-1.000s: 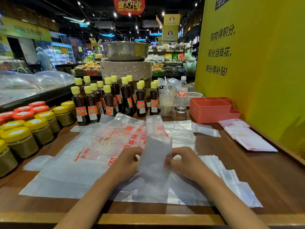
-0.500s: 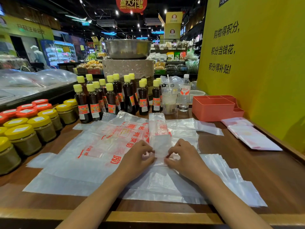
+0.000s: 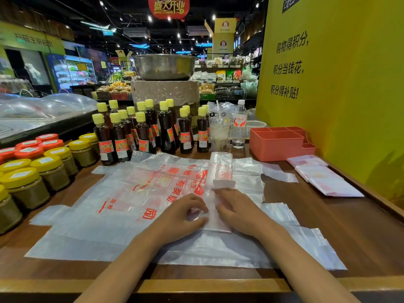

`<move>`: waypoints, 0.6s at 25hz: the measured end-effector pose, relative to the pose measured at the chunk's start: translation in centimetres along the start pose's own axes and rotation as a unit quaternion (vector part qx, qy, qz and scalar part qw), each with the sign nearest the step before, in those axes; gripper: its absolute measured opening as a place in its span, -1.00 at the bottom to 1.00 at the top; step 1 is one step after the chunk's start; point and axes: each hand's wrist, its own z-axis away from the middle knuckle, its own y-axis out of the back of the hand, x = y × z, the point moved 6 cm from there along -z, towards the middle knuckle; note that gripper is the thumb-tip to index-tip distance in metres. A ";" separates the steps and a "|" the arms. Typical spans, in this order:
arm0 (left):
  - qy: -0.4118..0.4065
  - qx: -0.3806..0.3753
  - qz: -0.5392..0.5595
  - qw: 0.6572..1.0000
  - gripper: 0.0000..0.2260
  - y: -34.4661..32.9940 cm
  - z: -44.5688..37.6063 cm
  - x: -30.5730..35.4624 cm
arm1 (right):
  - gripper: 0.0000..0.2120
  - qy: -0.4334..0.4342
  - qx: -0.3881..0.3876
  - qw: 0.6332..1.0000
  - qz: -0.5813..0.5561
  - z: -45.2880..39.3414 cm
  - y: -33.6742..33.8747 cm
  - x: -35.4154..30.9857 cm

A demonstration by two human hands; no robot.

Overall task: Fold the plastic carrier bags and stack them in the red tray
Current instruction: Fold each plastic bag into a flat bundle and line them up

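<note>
My left hand (image 3: 183, 213) and right hand (image 3: 238, 209) lie close together, fingers curled, pinching the near end of a narrow folded bag strip (image 3: 219, 178) on top of flat carrier bags (image 3: 122, 206) on the desk (image 3: 360, 232). Fingertips hide the fold edge. Red tray (image 3: 276, 145) far right, inside not visible; folded bags (image 3: 325, 180) beside it.

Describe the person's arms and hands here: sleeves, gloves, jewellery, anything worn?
Both forearms are bare to the bottom of the frame, with no sleeve visible. The left hand and right hand wear no gloves. No watch, bracelet or ring shows on either.
</note>
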 end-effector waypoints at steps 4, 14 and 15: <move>-0.004 -0.003 -0.021 1.000 -0.83 -0.1 0.0 0.3 | -0.43 -0.019 0.008 0.997 0.080 -0.8 -0.5 1.2; -0.052 0.015 -0.209 0.976 -0.59 -0.3 -0.1 1.3 | -0.47 0.005 0.018 0.997 0.073 1.1 -0.3 -0.4; -0.046 -0.010 -0.223 0.974 -0.54 -0.7 -0.1 1.2 | -0.44 0.016 0.021 0.997 0.076 1.1 -0.2 -0.8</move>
